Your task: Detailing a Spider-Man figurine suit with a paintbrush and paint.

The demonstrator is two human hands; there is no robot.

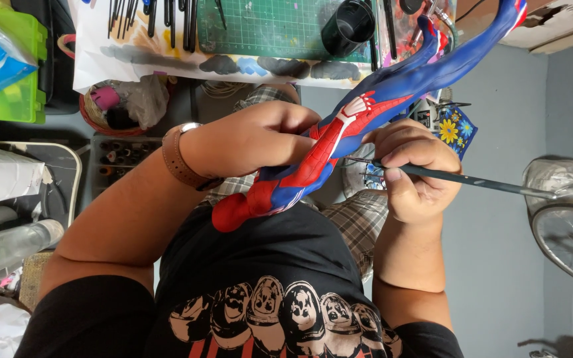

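Gripping a red and blue figure (pixel 366 116) around its middle, the left hand (pixel 253 139) is curled tight; the right hand (pixel 412 172) pinches a thin paintbrush (pixel 472 180) beside the figure. Above the figure, a black cup (pixel 347 26) sits on the desk's green cutting mat (pixel 266 26).

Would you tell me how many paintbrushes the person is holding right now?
1: a dark-handled paintbrush in the right hand, its tip at the red-and-blue figure gripped by the left hand.
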